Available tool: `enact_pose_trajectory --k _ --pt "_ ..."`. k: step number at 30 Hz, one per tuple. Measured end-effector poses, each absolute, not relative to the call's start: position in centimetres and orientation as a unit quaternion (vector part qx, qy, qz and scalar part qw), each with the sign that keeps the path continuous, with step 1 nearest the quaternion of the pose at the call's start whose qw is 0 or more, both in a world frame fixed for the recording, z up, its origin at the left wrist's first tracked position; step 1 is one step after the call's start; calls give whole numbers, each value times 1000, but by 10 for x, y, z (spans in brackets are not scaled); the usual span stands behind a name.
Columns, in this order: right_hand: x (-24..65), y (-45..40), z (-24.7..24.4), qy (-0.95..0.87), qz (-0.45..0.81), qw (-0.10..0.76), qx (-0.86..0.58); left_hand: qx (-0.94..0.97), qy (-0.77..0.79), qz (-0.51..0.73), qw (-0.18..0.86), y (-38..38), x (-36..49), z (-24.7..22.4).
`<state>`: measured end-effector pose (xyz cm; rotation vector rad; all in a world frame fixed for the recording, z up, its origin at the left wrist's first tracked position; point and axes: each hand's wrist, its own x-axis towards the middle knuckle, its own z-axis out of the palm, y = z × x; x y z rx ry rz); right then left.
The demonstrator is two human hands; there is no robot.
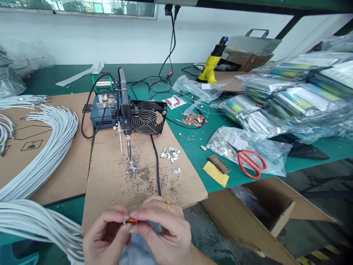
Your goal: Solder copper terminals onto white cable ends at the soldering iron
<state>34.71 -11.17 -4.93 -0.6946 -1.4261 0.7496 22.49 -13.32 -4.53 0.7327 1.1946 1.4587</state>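
Observation:
Close to the cardboard's front edge, my left hand [106,235] and my right hand [165,230] meet fingertip to fingertip. Both pinch a small orange-red part [132,221] with a pale and dark end on its left; its exact kind is too small to tell. A ring sits on a finger of my right hand. A bundle of white cables [41,224] runs up to my left hand from the left; whether one joins the part is hidden. Ahead, a soldering iron [126,117] is mounted tip down over a heap of solder bits [132,167].
A blue soldering station [102,116] and black fan [149,119] stand behind. Small metal connectors [171,152] lie on the cardboard [110,184]. Rightward are red-handled scissors [250,163], a yellow sponge [215,175], a yellow heat gun [211,66] and bagged packs [298,95].

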Motion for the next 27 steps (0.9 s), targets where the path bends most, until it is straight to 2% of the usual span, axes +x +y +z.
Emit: enact_pose_trajectory --k 5,9,12,15,17,21,27 --pt "370 -104 -41 -707 368 531 -287 236 517 477 671 -122 218 -33" --pt "379 -98 -39 -713 368 520 -293 220 493 398 741 -114 215 -26" --pt "381 -98 -40 -627 458 532 -339 242 499 414 722 -110 212 -26" --pt "381 -96 -42 -460 649 491 -356 266 513 441 687 -108 208 -27" --pt "382 -94 -43 -374 730 463 -335 284 526 437 672 -107 205 -27" --pt "382 -87 -45 -305 769 460 -321 328 555 410 645 -105 202 -25" --pt "379 -85 -45 -299 757 459 -356 322 585 357 653 -101 204 -16"
